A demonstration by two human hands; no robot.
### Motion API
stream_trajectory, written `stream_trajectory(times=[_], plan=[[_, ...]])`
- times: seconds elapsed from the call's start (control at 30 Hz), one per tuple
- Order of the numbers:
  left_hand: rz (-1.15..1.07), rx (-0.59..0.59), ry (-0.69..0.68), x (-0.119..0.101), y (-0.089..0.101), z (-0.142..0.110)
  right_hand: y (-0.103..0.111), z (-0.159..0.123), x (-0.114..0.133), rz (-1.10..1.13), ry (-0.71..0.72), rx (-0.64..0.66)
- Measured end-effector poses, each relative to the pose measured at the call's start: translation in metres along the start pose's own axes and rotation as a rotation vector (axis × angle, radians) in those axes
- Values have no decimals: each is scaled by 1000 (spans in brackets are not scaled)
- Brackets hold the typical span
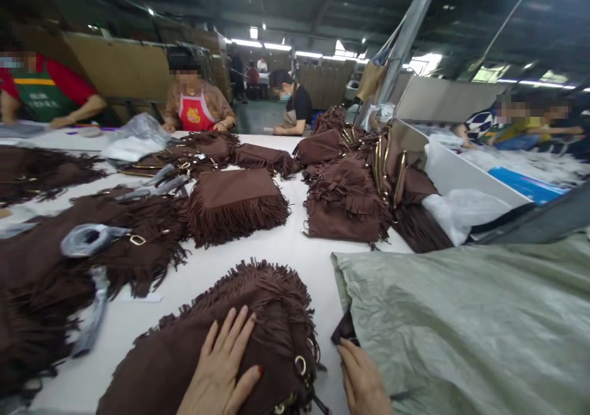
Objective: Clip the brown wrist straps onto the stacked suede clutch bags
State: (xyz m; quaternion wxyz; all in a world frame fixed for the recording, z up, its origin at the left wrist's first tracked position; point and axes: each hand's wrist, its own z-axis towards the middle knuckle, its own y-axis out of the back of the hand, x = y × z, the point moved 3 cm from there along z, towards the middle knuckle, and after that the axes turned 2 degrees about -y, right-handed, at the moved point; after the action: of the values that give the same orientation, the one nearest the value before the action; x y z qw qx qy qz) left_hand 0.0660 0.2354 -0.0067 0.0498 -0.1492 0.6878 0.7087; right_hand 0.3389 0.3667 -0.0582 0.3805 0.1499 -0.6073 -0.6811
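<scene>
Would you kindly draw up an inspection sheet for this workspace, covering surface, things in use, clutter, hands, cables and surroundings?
Surface: white table, largely covered.
Job's things: brown fringed bag in front, with gold-coloured rings; greenish sack to its right.
Clutter: more fringed bags, some heaped; clear plastic wrapping farther back.
Hands: left hand lies flat on the near bag; right hand is at the sack's left edge, fingertips at a small dark piece; whether it is gripped cannot be told.
Cables: nothing seen for certain.
Surroundings: co-workers across the table, one in a red apron; slanting grey post; lights overhead.
</scene>
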Motion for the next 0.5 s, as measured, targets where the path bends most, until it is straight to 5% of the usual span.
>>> stream_trajectory(times=[0.17,0.3,0.37,0.43,0.5], plan=[[-24,31,108,-46,30,21,2,51,-9,-216,-121,260],[-279,165,-242,-125,58,58,-2,72,-10,-183,-108,327],[-453,189,-354,-146,70,69,0,77,-17,-129,-72,350],[-555,51,-208,-143,82,73,12,82,-28,-57,-42,347],[-611,-169,75,-127,90,68,36,85,-41,10,-32,301]])
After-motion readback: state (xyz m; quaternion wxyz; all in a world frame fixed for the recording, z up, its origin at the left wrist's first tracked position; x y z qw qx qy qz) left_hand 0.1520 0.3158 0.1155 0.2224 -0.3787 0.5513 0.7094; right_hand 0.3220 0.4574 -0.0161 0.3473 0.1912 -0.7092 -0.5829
